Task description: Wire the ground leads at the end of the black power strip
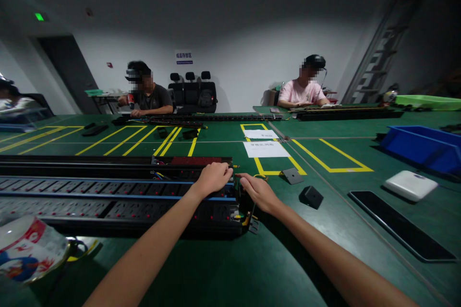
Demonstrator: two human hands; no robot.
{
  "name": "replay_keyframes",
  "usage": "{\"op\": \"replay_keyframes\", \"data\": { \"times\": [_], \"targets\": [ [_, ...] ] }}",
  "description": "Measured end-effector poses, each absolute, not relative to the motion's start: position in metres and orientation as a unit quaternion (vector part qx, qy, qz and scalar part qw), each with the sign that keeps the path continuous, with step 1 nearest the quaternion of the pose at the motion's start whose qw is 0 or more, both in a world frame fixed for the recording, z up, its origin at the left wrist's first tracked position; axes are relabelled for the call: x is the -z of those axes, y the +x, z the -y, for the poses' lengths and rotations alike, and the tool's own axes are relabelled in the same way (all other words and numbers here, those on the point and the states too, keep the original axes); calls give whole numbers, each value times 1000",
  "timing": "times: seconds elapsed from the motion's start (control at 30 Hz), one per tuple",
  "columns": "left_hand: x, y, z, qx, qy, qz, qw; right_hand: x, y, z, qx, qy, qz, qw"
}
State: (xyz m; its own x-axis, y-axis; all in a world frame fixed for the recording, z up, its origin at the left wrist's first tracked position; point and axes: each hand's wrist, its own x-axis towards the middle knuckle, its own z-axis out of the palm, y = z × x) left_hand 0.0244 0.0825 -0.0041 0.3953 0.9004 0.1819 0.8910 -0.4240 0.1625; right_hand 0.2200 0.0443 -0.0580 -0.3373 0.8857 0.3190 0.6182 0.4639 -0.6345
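Several long black power strips (137,209) lie side by side at the left, with rows of sockets and small red marks. My left hand (215,177) is laid over the right end of one strip, its fingers bent round the far edge. My right hand (260,193) is closed at that same end, thumb and fingers around a dark piece that looks like an end cap (245,200), mostly hidden by the hand. Coloured wires and a small black plate (254,226) stick out at the nearest strip's end. A black block-shaped cap (311,197) and a bent black plate (292,176) lie right of my right hand.
A phone (399,223), a white box (410,185) and a blue bin (421,148) are at the right. A patterned paper tub (32,249) stands near left. Paper sheets (267,149) lie ahead on the green table (288,268). Two co-workers sit across; another is far left.
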Motion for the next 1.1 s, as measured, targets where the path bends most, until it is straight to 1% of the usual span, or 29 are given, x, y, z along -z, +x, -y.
{"op": "replay_keyframes", "data": {
  "times": [1.1],
  "targets": [
    [5,26,-83,-118,836,-536,12,58,221,-45,-195,-484,796,307]
  ]
}}
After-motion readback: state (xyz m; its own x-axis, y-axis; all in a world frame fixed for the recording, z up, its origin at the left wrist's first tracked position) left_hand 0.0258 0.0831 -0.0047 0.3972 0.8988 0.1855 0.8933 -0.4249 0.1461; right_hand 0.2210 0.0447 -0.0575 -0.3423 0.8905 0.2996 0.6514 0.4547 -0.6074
